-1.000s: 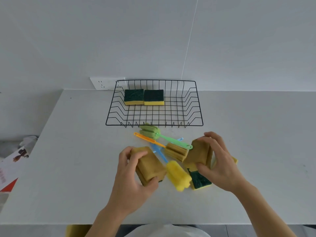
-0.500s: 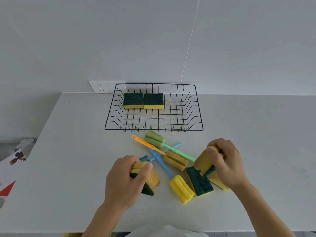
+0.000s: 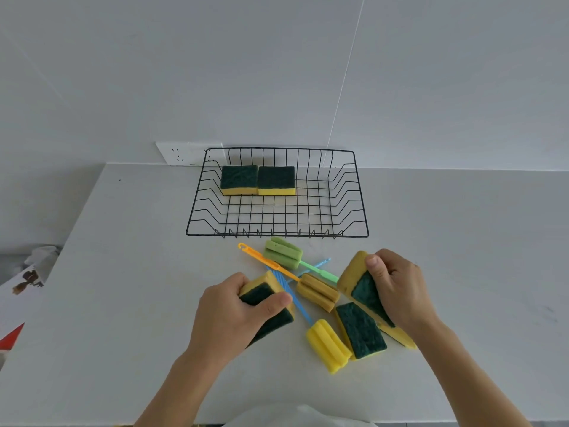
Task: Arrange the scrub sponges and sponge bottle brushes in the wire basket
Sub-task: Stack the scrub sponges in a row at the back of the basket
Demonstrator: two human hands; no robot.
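A black wire basket [image 3: 277,234] stands at the back of the white table, with two green-and-yellow scrub sponges [image 3: 258,180] side by side in its far left part. My left hand [image 3: 228,315] grips a scrub sponge [image 3: 271,303], green side up. My right hand [image 3: 400,294] holds another scrub sponge [image 3: 358,285], tilted on edge. A third loose sponge [image 3: 360,329] lies flat between them. Bottle brushes lie crossed in front of the basket: green head [image 3: 283,252], orange-handled one with tan head [image 3: 318,292], blue-handled one with yellow head [image 3: 328,345].
A white wall socket [image 3: 184,152] sits behind the basket's left corner. Papers and a crumpled bag [image 3: 27,275] lie off the table's left edge. A second yellow sponge edge [image 3: 400,339] shows under my right wrist.
Both hands have turned their sponges so the green sides face up and lifted them slightly toward the basket. The view has tilted up a little.
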